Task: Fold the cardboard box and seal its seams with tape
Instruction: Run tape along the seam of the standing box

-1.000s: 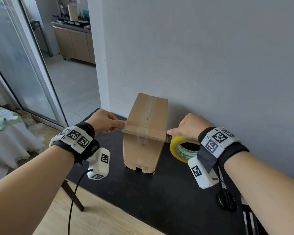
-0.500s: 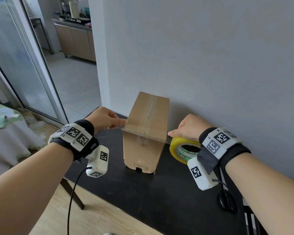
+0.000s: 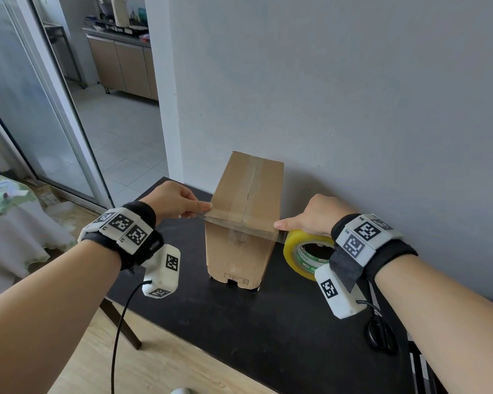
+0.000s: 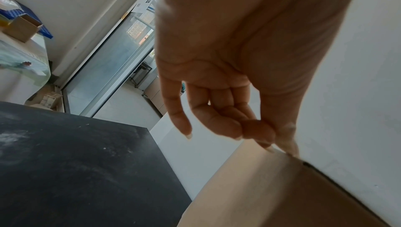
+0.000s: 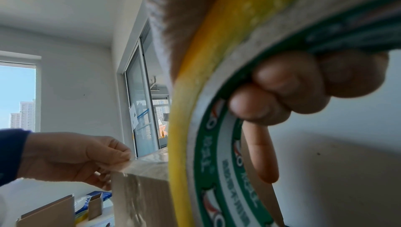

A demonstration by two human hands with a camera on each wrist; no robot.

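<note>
A tall brown cardboard box point(image 3: 241, 223) stands upright on the black table point(image 3: 268, 331), its top seam covered by a lengthwise tape strip. A clear strip of tape point(image 3: 239, 227) stretches across the box's near top edge. My left hand point(image 3: 180, 201) pinches the strip's free end at the box's left corner point(image 4: 279, 148). My right hand point(image 3: 310, 216) grips the yellow tape roll point(image 3: 305, 253) just right of the box, fingers curled through its green core point(image 5: 282, 93). In the right wrist view the strip point(image 5: 139, 162) lies over the box corner point(image 5: 141, 196).
Black scissors point(image 3: 382, 334) lie on the table at the right, near my right forearm. The grey wall point(image 3: 353, 109) rises right behind the box. A cable point(image 3: 120, 331) hangs off the left wrist camera past the table's left edge. A glass sliding door point(image 3: 26, 109) stands far left.
Both hands and the stretched tape hold almost the same place over the box's near top edge; the view has shifted slightly.
</note>
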